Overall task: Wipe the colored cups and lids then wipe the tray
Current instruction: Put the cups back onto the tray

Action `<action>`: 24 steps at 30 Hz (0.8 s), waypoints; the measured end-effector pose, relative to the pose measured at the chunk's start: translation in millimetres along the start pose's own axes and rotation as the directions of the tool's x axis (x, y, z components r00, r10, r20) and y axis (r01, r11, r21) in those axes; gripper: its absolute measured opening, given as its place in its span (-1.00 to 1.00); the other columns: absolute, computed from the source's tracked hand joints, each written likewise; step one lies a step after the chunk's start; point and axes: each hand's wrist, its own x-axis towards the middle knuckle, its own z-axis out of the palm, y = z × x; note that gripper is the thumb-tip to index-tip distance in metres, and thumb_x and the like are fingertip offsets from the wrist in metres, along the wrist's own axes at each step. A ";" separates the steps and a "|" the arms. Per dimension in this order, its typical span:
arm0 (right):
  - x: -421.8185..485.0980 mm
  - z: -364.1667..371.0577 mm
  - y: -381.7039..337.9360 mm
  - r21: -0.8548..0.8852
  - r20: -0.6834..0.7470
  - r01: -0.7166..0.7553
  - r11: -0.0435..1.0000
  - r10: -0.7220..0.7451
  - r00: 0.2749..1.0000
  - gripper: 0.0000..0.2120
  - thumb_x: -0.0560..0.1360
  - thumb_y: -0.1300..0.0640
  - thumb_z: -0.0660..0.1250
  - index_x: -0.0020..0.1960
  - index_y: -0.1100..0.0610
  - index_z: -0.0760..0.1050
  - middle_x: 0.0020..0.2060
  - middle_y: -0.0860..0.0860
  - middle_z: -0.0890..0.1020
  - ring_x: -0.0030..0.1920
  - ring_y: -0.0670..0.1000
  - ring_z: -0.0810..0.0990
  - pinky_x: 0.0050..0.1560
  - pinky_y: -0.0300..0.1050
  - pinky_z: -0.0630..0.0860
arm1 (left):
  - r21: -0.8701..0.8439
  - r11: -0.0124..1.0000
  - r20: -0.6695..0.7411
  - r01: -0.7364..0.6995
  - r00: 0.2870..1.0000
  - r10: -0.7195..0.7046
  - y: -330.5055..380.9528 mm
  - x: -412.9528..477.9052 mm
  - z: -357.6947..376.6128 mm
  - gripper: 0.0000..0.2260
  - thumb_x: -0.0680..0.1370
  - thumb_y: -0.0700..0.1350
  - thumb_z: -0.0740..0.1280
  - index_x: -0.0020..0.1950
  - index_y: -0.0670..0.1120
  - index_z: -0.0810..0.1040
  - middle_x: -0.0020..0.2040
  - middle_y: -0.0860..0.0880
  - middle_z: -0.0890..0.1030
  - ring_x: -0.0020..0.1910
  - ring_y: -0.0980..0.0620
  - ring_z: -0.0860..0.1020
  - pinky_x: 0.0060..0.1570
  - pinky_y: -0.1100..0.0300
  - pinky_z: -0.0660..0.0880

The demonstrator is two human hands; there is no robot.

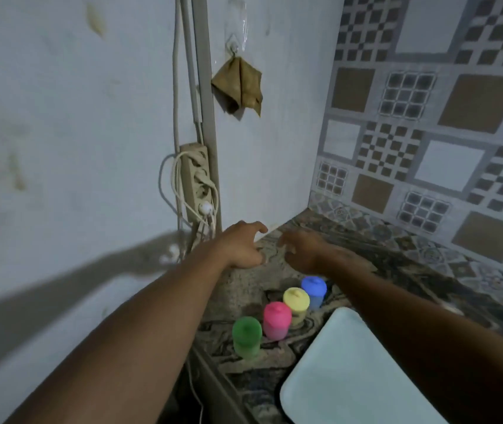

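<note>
Several small lidded cups stand in a diagonal row on the marbled counter: green, pink, yellow and blue. A pale blue tray lies just right of them at the counter's front. A brown cloth hangs from a hook on the wall above. My left hand and my right hand both reach out over the far end of the counter, beyond the cups, with fingers loosely spread and holding nothing.
A power strip with looped white cables hangs on the wall left of the counter. Patterned tiles cover the right wall. The counter's left edge drops off beside the green cup.
</note>
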 end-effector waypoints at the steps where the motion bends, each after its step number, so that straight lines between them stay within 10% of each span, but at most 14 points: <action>1: -13.6 22.4 7.7 -0.093 0.077 0.030 0.995 -0.023 0.997 -0.58 0.44 0.08 0.35 0.30 0.02 0.53 0.23 0.12 0.62 0.27 0.18 0.55 0.22 0.00 0.51 | 0.028 0.999 0.115 0.037 0.993 -0.040 -6.3 -6.8 22.7 -0.16 0.40 0.16 0.52 0.58 0.11 0.18 0.51 -0.11 0.30 0.44 -0.16 0.38 0.36 -0.01 0.42; 4: -48.0 81.6 22.5 -0.323 0.219 0.199 0.925 -0.132 0.967 -0.29 0.37 -0.01 0.44 0.50 0.00 0.34 0.41 0.08 0.46 0.47 0.20 0.33 0.39 0.10 0.35 | 0.094 0.992 0.304 0.085 0.946 -0.109 -28.4 -28.9 84.6 0.21 0.14 0.35 0.59 0.62 0.14 0.00 0.62 -0.09 0.15 0.54 -0.17 0.26 0.45 -0.10 0.34; 10: -66.1 122.3 21.9 -0.526 0.297 0.292 0.799 -0.149 0.943 -0.03 0.40 0.00 0.49 0.62 0.04 -0.01 0.61 0.08 0.10 0.62 0.18 -0.14 0.49 0.43 -0.08 | 0.077 0.993 0.262 0.090 0.959 -0.107 -60.0 -46.0 150.0 0.13 0.28 0.11 0.64 0.63 0.14 -0.05 0.61 -0.16 0.09 0.54 -0.24 0.23 0.41 -0.14 0.36; 17: -39.6 132.6 19.8 -0.551 0.295 0.284 0.785 -0.135 0.946 -0.27 0.44 0.11 0.44 0.54 0.06 0.23 0.49 0.08 0.37 0.62 0.09 -0.08 0.47 0.50 -0.14 | 0.100 0.994 0.162 0.031 0.986 -0.047 -68.9 -34.7 154.9 -0.35 0.35 0.02 0.54 0.39 0.02 0.40 0.28 -0.16 0.50 0.18 -0.20 0.54 0.10 -0.03 0.55; 24: -47.1 88.7 11.2 -0.345 0.231 0.170 0.923 -0.092 0.969 -0.28 0.33 -0.03 0.52 0.43 -0.01 0.36 0.32 0.09 0.47 0.51 0.13 0.27 0.45 0.47 -0.02 | 0.120 0.992 0.113 0.025 0.993 -0.038 -64.5 -31.9 123.3 -0.34 0.35 0.01 0.58 0.39 -0.01 0.43 0.25 -0.12 0.56 0.17 -0.17 0.55 0.00 0.05 0.49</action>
